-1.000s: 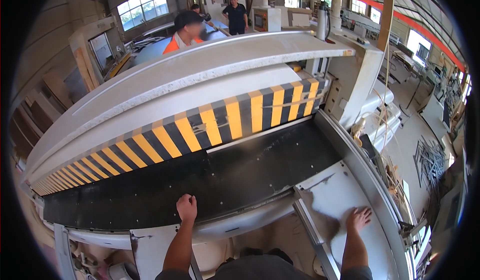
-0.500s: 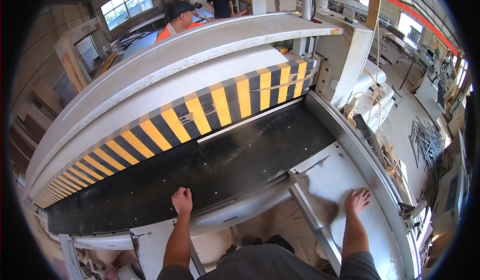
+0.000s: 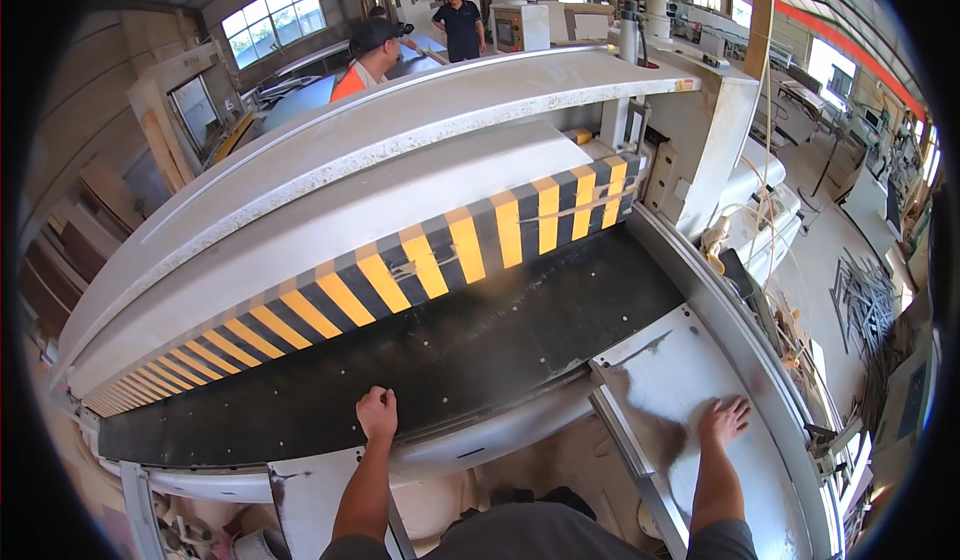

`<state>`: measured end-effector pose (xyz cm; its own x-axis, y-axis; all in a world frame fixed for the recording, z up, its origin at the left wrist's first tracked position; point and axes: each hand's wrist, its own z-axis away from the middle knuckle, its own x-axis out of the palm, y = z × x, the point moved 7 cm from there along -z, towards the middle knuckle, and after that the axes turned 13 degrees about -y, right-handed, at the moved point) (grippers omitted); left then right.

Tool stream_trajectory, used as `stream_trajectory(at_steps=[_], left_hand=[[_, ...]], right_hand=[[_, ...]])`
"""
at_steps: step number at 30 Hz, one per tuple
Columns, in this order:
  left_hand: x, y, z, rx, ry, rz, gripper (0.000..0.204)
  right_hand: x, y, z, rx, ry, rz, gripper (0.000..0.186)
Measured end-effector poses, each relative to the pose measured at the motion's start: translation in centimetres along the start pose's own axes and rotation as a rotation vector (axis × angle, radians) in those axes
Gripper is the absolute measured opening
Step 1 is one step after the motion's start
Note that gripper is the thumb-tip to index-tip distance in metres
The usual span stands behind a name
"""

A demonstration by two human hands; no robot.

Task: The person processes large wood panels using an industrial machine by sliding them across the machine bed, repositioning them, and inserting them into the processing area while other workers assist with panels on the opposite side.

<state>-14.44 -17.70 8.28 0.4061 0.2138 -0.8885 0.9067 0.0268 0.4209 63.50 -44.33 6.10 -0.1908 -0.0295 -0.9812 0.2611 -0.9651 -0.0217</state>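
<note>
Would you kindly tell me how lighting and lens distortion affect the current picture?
Head view: daylight glares through the left window, and the fisheye bows the pale beam and blacks out the corners; head view again: the left hand and right hand have clear outlines, but whether the dark patch beside the right hand is shadow or stain, I cannot tell.

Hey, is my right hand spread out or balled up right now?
Spread out: the right hand is palm down over the metal plate, its fingers extended.
</note>
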Motion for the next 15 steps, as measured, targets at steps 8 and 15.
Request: stream_trajectory(at_steps=[8, 15], left_hand=[[-2.2, 1.0, -0.8, 0.001, 0.001, -0.012, 0.018], [-3.0, 1.0, -1.2, -0.001, 0.0, -0.01, 0.018]], right_hand=[[-1.6, -0.3, 0.6, 0.0, -0.012, 0.004, 0.072], [-1.8, -0.9, 1.1, -0.007, -0.002, -0.001, 0.072]])
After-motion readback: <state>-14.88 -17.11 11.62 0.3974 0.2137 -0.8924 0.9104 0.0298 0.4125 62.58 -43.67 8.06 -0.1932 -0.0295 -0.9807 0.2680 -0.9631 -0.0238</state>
